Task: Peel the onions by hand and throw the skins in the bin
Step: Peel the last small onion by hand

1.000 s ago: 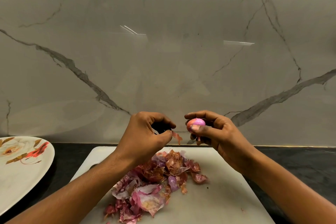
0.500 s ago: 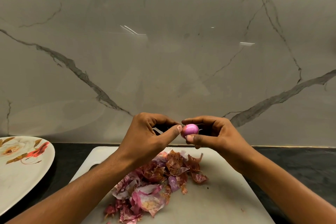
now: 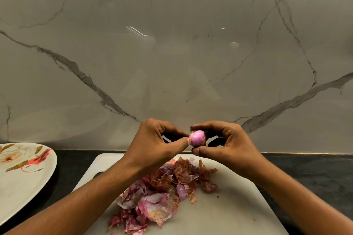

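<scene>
A small pink onion [image 3: 197,138] is held in the air above the white chopping board [image 3: 229,212]. My right hand [image 3: 225,145] grips it between the forefinger on top and the thumb below. My left hand [image 3: 158,145] pinches at the onion's left side with thumb and forefinger tips. Below the hands a heap of red and pink onion skins [image 3: 164,192] lies on the board. No bin is in view.
A white plate with a flower pattern [image 3: 21,175] sits on the dark counter [image 3: 315,173] at the left. A marble wall [image 3: 172,53] rises right behind the board.
My left hand dropped a piece of skin and came back to the onion, now pinching its left side. The right hand turned the onion slightly, showing more bare pink surface.
</scene>
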The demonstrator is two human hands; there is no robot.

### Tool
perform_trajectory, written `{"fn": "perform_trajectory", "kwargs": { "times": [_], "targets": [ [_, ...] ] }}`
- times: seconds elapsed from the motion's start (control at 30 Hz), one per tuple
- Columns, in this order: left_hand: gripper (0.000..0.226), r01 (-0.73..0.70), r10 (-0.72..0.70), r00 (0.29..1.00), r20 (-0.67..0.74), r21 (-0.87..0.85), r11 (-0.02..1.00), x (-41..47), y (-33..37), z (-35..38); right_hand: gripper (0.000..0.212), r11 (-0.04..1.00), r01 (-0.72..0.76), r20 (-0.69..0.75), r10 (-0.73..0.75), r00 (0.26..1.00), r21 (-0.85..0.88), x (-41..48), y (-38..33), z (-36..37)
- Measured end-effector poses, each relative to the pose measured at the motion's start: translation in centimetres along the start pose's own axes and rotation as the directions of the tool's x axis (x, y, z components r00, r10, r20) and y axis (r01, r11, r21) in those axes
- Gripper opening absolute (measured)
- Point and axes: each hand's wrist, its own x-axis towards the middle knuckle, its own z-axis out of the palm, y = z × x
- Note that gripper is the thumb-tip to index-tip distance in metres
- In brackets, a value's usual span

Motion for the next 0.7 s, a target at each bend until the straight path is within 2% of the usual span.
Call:
{"fn": "perform_trajectory", "kwargs": {
  "times": [0.1,0.27,0.57,0.7],
  "targets": [
    [0.004,0.022,-0.023,1.000,0.002,0.028,0.999,0.03,-0.27,0.08,0.050,1.000,0.018,-0.013,-0.018,1.000,0.001,0.05,0.20,-0.04],
    [0.004,0.030,-0.030,0.999,0.012,0.033,0.999,-0.01,0.05,0.02,0.050,0.996,0.056,-0.014,-0.057,0.998,-0.067,-0.09,0.18,-0.04],
    [0.006,0.032,-0.034,0.998,0.045,0.044,0.999,-0.09,0.16,0.15,0.046,0.937,0.209,-0.002,-0.218,0.976,-0.278,-0.25,0.04,0.05],
    [0.005,0.031,-0.033,0.999,0.041,0.044,0.999,-0.15,0.26,0.24,0.046,0.927,0.231,0.008,-0.239,0.971,-0.294,-0.27,0.02,0.16]
  ]
}}
